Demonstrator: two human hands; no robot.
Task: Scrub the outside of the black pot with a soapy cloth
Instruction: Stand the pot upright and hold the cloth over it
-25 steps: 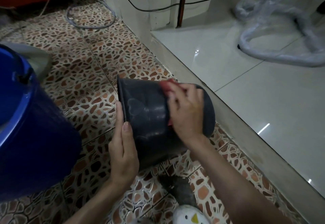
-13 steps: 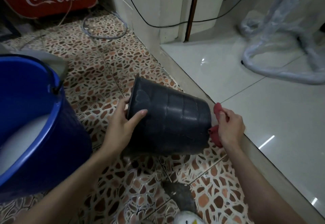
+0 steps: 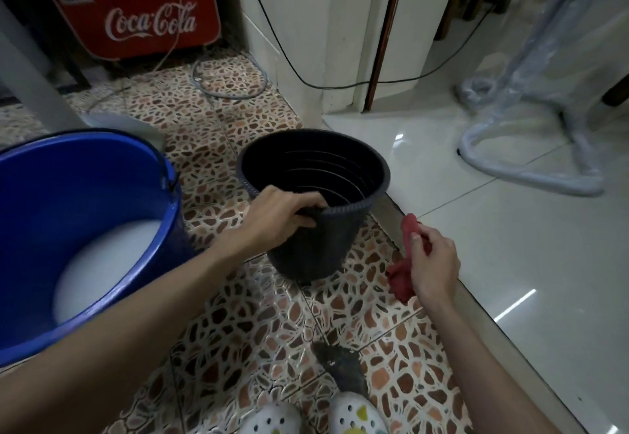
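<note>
The black pot [image 3: 316, 243] stands upright on the pebble-patterned floor, its ribbed inside open to the camera. My left hand [image 3: 279, 215] grips its near rim, fingers curled over the edge. My right hand [image 3: 432, 263] holds a red cloth [image 3: 403, 275] to the right of the pot, apart from it, above the metal floor strip.
A blue bucket [image 3: 112, 239] with white soapy water stands at the left, close to the pot. A red Coca-Cola cooler [image 3: 136, 8] and cables lie behind. White glossy tiles [image 3: 510, 263] and a plastic-wrapped stand [image 3: 531, 147] are at the right. White clogs [image 3: 357, 413] and a dark rag [image 3: 343, 369] are near.
The pot lay on its side while my right hand rubbed it with the cloth. Now it stands upright, my left hand on the rim, and the cloth hand has drawn away to the right.
</note>
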